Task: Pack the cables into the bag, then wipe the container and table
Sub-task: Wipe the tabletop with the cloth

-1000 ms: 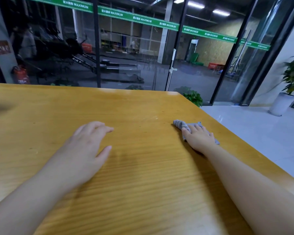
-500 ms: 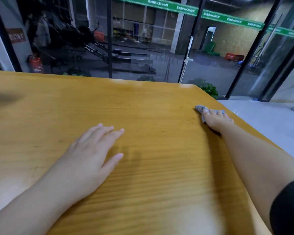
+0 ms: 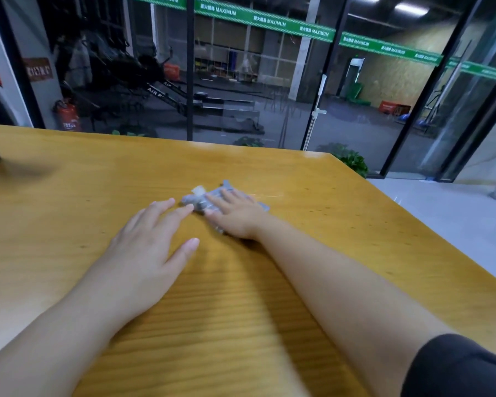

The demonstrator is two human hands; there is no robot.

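Pressing the grey cloth [image 3: 209,200] flat with my right hand [image 3: 235,216] (fingers straight), I rest my open left hand [image 3: 146,247] just beside it on the table [image 3: 69,196].

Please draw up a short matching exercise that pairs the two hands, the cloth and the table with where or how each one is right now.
Things:
1. left hand
2. right hand
3. grey cloth
4. wooden table

States:
A. bunched beneath a palm
B. pressing flat on the cloth
C. fingers straight, resting on bare wood
D. carrying both hands and the cloth

Pairs: 1-C, 2-B, 3-A, 4-D
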